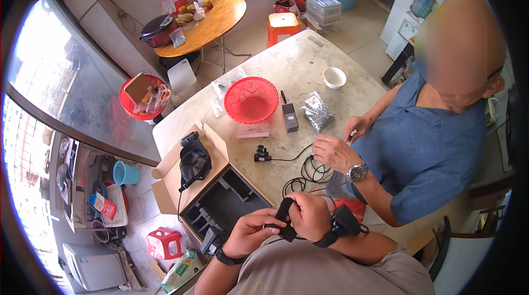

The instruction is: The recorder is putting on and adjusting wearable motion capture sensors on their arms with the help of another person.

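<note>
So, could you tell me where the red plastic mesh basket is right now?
In the head view, the red plastic mesh basket sits mid-table, left of the dark handheld device.

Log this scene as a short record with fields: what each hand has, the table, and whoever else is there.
left hand: touches the lower end of a black strap, near the chest
right hand: closed on the black strap
table: pale stone top with red basket, white bowl, black handset, bag of small metal parts, coiled black cable
box: open cardboard case with black foam insert
other person: in a blue shirt, seated at right, hand by the cable
</note>
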Demonstrator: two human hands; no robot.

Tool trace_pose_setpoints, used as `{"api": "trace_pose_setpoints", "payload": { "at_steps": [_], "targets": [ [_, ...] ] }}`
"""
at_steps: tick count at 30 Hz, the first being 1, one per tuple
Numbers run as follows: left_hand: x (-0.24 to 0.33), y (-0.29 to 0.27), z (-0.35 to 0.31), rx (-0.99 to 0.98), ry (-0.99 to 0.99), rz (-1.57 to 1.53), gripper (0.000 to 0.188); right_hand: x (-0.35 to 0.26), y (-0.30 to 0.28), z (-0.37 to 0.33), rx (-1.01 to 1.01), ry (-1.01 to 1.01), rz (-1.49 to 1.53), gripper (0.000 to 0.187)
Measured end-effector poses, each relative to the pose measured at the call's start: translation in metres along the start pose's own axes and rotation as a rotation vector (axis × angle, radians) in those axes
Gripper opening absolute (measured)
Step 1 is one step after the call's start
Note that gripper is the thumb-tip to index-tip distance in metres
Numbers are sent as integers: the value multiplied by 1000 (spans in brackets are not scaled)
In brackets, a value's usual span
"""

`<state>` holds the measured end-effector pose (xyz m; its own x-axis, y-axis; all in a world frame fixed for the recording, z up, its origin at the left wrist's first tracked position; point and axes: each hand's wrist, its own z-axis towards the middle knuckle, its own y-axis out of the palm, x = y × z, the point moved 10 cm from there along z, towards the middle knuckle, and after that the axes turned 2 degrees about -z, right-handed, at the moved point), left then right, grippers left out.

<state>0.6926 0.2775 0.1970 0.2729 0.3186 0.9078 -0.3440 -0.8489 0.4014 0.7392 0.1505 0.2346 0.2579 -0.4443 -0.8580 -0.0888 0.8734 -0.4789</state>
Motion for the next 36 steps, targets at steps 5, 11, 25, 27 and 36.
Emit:
{"api": "trace_pose_setpoints", "payload": {
  "at_steps": [5,11,25,27,36],
  "targets": [
    [2,3,5,-6,32,65,18,5,-2,2,-8,8,31,21],
    [-5,-6,5,65,-41,107,16,-14,12,-6,-171,-335,-47,28],
    [13,10,3,-239,87,231,18,16,-4,4,-13,-59,146,36],
    [14,2,7,-62,7,321,21,22,2,4,-78,31,188,36],
    [17,14,29,14,-48,398,15,9,-4,9,-81,-43,206,37]
  ]
}}
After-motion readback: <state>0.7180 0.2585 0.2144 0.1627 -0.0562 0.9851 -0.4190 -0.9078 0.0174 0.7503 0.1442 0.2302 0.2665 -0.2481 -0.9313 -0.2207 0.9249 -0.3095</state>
